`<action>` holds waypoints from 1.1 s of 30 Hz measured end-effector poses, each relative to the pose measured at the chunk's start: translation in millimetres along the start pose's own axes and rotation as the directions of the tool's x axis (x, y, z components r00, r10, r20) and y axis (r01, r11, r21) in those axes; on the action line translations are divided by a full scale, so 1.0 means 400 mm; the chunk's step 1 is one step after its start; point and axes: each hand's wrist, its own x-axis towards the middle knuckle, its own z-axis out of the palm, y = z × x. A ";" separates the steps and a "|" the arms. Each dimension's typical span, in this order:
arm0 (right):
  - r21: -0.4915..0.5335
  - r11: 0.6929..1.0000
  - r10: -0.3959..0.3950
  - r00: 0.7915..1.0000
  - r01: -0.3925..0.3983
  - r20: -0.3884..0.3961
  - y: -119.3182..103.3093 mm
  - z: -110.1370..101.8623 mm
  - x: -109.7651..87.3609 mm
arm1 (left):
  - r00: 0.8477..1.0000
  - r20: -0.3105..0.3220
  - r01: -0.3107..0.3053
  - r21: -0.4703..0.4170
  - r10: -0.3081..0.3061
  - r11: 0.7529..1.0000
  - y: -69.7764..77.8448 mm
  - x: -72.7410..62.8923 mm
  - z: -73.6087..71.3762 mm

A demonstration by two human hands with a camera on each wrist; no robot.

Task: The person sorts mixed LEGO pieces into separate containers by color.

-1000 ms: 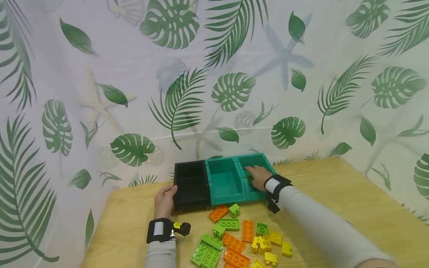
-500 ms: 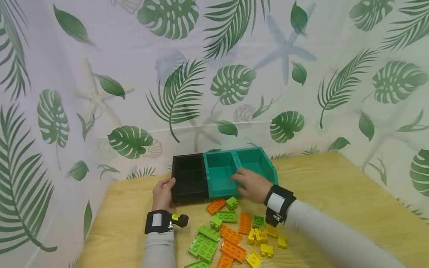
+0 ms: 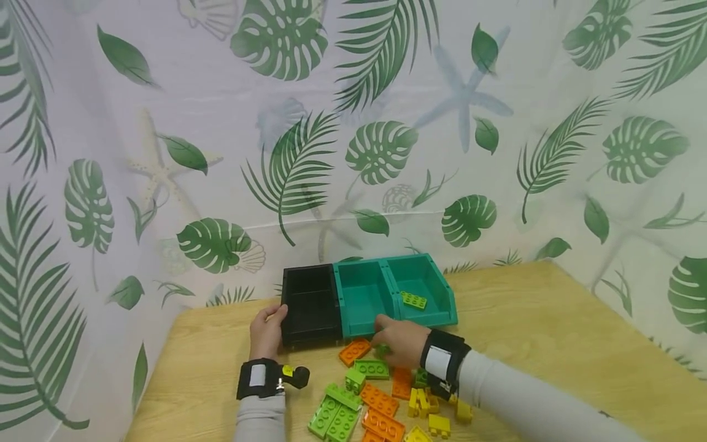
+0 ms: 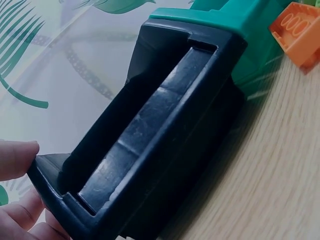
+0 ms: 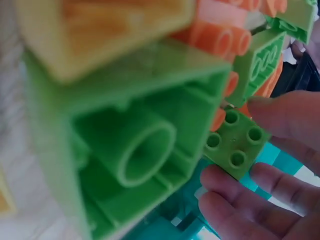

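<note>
My left hand [image 3: 267, 331] grips the left side wall of a black bin [image 3: 310, 313], thumb at its rim and fingers outside, as the left wrist view shows. Just in front of the bins, my right hand [image 3: 403, 344] pinches a small square green building block [image 5: 234, 142] between thumb and fingers. A longer green building block [image 3: 413, 300] lies inside the right teal bin [image 3: 444, 285]. The middle teal bin [image 3: 367, 301] stands between that one and the black bin. Close to the right wrist camera is another green block [image 5: 145, 145], hollow side showing.
Loose orange blocks [image 3: 379, 399], green blocks [image 3: 334, 417] and yellow blocks [image 3: 439, 425] are scattered on the wooden table [image 3: 519, 319] before the bins. Behind the table hangs a leaf-patterned cloth [image 3: 353, 153].
My right hand has left the right teal bin, where a green building block now lies, and come down toward me to the small green block. The left hand stays on the black bin.
</note>
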 end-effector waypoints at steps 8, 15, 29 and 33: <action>0.147 0.989 0.050 0.977 -0.020 -0.209 0.059 -0.074 0.008 | 1.000 -0.018 -0.016 0.031 0.016 0.999 0.001 -0.007 0.002; 0.263 0.941 0.299 0.889 -0.214 -0.348 0.197 -0.115 0.026 | 1.000 -0.013 -0.019 0.028 0.019 0.999 0.004 -0.005 0.003; 0.004 0.948 0.314 0.929 -0.319 -0.194 0.281 0.034 0.037 | 1.000 0.001 0.015 0.014 -0.015 1.000 -0.006 -0.016 0.014; 0.053 0.947 0.320 0.927 -0.315 -0.197 0.282 0.040 0.053 | 1.000 -0.003 0.024 0.029 -0.024 0.999 0.009 -0.011 0.002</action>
